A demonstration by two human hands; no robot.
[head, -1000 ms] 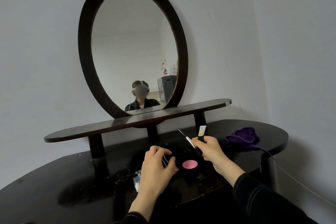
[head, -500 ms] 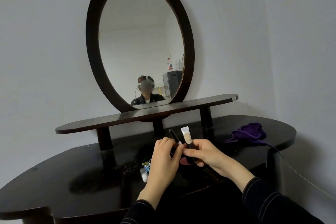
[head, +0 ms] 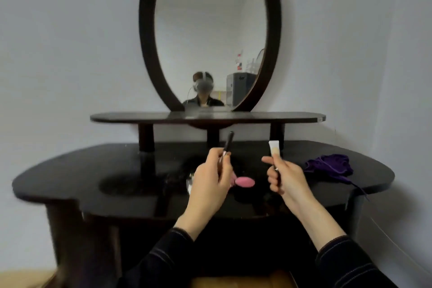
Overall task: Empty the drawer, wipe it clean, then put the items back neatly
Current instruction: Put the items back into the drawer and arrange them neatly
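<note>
Slim black cosmetic stick: pinched between thumb and fingers of left hand, tip tilted up, above the tabletop. Small white-and-beige squeeze tube: upright in the curled fingers of right hand, thumb sticking out. Hands apart. Round pink powder compact lies between them on the glossy black dressing table. Crumpled purple cloth at table's right. Behind: narrow dark shelf, oval dark-framed mirror.

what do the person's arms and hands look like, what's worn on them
The left hand and right hand are bare, no gloves. Each arm wears a dark long sleeve, the left sleeve and right sleeve alike, with thin lighter stitch lines along it and a seamed cuff at the wrist. No watch or bracelet shows.
</note>
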